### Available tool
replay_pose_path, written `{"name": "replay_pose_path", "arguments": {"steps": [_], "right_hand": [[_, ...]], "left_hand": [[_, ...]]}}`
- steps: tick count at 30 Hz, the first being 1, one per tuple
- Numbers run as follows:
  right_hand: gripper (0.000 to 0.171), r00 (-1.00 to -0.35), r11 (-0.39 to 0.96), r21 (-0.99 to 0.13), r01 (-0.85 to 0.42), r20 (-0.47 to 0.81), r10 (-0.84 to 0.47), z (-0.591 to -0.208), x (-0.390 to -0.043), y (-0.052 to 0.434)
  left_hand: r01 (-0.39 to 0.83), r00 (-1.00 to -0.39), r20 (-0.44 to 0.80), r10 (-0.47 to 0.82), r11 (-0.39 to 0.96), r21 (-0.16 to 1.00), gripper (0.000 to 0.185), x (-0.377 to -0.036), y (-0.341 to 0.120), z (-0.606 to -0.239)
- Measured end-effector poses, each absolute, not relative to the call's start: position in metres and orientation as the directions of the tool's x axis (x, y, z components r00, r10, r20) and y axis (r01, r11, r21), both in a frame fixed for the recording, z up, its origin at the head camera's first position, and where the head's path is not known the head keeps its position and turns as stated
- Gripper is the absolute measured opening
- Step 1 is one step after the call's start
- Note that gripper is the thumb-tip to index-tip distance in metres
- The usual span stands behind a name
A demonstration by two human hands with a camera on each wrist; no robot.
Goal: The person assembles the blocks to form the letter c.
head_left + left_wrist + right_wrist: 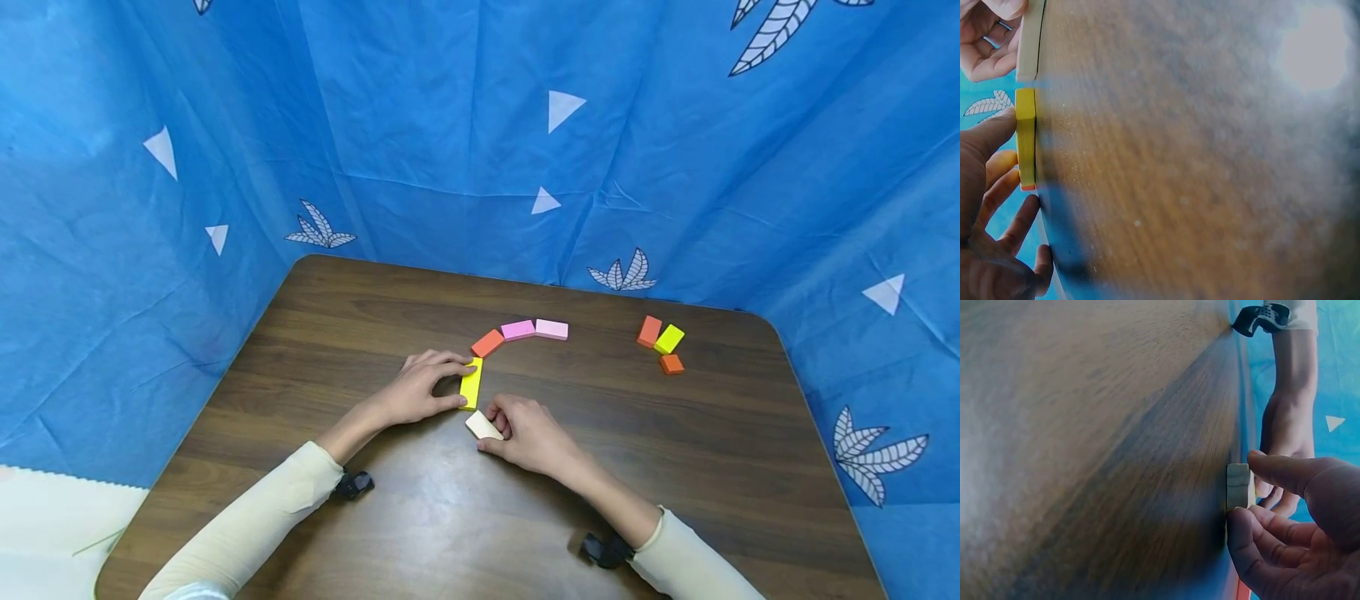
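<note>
My left hand (420,388) spans a yellow block (470,385), thumb at its near end and a finger at its far end. The left wrist view shows that yellow block (1025,134) lying flat on the table, with the left thumb (997,131) against it. My right hand (534,435) pinches a cream block (483,425) between thumb and fingers, just nearer than the yellow one. Up close in the right wrist view, the cream block's end (1238,484) sits between the fingertips, low at the tabletop. A small gap separates the cream and yellow blocks in the left wrist view.
Beyond the yellow block, an orange block (487,343), a pink block (517,331) and a pale pink block (552,329) curve rightward. At the right lie a red-orange block (649,331), another yellow block (670,339) and a shorter orange block (672,364). Blue cloth (465,150) surrounds the wooden table (315,317).
</note>
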State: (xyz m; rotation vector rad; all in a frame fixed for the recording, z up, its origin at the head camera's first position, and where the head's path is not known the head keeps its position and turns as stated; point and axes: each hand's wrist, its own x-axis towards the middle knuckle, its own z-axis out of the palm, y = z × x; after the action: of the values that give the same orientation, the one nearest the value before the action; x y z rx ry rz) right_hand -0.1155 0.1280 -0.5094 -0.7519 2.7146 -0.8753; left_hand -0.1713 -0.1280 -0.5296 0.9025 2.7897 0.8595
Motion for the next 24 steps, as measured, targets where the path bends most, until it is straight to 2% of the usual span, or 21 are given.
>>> {"name": "replay_pose_path", "arguments": {"steps": [24], "right_hand": [[0.033,-0.861,0.694,-0.612,-0.38,-0.04,-0.506,-0.508,-0.119,0.116]], "left_hand": [[0.53,-0.815,0.103,0.571,0.66,0.533,0.055,-0.175,-0.13,-0.532]]}}
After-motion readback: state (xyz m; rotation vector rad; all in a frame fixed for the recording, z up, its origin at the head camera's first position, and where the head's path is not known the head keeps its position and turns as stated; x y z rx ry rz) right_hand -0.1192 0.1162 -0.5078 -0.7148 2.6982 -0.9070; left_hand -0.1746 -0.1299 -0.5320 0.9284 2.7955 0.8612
